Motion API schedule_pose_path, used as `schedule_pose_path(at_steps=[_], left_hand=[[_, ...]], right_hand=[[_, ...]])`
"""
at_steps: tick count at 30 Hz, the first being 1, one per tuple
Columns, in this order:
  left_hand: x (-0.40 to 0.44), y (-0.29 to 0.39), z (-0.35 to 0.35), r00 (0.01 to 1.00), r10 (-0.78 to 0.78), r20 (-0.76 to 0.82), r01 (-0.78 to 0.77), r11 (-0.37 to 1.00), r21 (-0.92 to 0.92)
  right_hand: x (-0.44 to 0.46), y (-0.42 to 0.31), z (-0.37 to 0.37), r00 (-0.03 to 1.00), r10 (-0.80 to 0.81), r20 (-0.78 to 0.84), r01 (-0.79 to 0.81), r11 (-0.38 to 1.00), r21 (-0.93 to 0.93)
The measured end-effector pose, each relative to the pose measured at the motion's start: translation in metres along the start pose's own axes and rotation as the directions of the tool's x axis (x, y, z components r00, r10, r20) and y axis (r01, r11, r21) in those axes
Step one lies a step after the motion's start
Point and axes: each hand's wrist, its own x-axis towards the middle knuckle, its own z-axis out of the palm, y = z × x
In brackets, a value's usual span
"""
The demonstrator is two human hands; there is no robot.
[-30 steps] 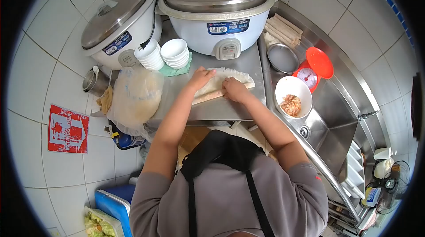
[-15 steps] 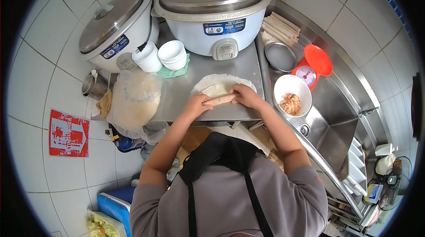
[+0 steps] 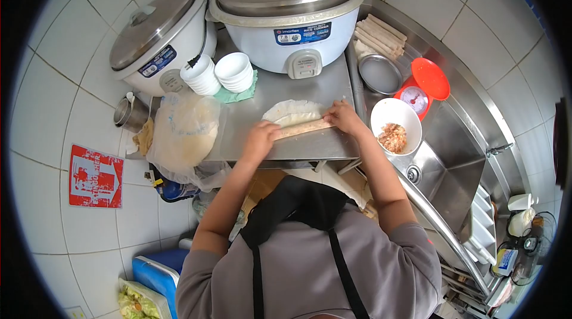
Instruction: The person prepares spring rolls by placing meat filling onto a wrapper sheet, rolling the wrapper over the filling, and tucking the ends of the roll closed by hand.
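Observation:
On the steel counter (image 3: 238, 141) lies a thin round wrapper (image 3: 293, 110), its near edge rolled up into a long spring roll (image 3: 302, 129). My left hand (image 3: 261, 139) has its fingers closed on the roll's left end. At the right end, my right hand (image 3: 344, 117) pinches the roll, fingertips together. Beyond the roll, the far part of the wrapper stays spread flat. To the right, a white bowl (image 3: 395, 110) holds a pinkish minced filling (image 3: 393, 138). Finished-looking rolls (image 3: 381, 37) are stacked at the back right.
Two rice cookers (image 3: 286, 39) stand behind, with stacked white bowls (image 3: 233, 73) in front. A plastic bag of round wrappers (image 3: 185, 131) is on the left. A red scale (image 3: 415, 99) and metal pan (image 3: 380, 74) sit beside the sink (image 3: 450, 170).
My hands have moved apart toward the roll's two ends. The roll now looks longer, and less flat wrapper shows beyond it.

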Motion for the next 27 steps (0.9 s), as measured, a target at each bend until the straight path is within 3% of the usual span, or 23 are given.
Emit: schedule_pose_path(at_steps=[1, 2, 5, 8, 11, 14, 17, 20, 26, 27], left_hand=[[0.0, 0.006, 0.007, 0.993, 0.112, -0.033, -0.115, 0.989, -0.091], [-0.002, 0.003, 0.014, 0.988, 0.148, -0.035, -0.15, 0.987, -0.052], [-0.001, 0.0, 0.017, 0.988, 0.148, -0.053, -0.153, 0.981, -0.119], [0.001, 0.001, 0.017, 0.98, 0.178, -0.091, -0.174, 0.983, 0.051], [0.003, 0.026, 0.026, 0.951, 0.278, -0.138, -0.262, 0.957, 0.12], [0.009, 0.022, 0.043, 0.944, 0.292, -0.154, -0.271, 0.952, 0.14], [0.019, 0.012, 0.044, 0.972, 0.192, -0.135, -0.187, 0.981, 0.048], [0.023, 0.0, 0.04, 0.988, 0.122, -0.094, -0.129, 0.989, -0.072], [-0.013, -0.039, 0.012, 0.947, 0.197, -0.254, -0.196, 0.98, 0.03], [-0.019, -0.042, 0.011, 0.949, 0.184, -0.257, -0.183, 0.983, 0.03]], right_hand=[[0.003, -0.001, 0.003, 0.999, -0.023, -0.04, 0.022, 0.999, -0.024], [0.005, -0.001, 0.004, 0.996, -0.046, -0.079, 0.042, 0.998, -0.05], [0.01, -0.032, 0.011, 0.979, -0.155, -0.131, 0.162, 0.986, 0.049], [0.014, -0.051, 0.033, 0.967, -0.239, -0.086, 0.253, 0.932, 0.26], [0.026, -0.042, 0.038, 0.981, -0.192, -0.015, 0.189, 0.944, 0.27], [0.036, -0.036, 0.04, 0.985, -0.169, 0.03, 0.154, 0.95, 0.272], [0.033, -0.045, 0.038, 0.96, -0.244, -0.135, 0.271, 0.929, 0.25], [0.026, -0.049, 0.04, 0.97, -0.224, -0.097, 0.242, 0.931, 0.272], [0.027, -0.046, 0.04, 0.972, -0.22, -0.082, 0.233, 0.943, 0.236], [0.025, -0.046, 0.038, 0.974, -0.213, -0.073, 0.222, 0.962, 0.161]])
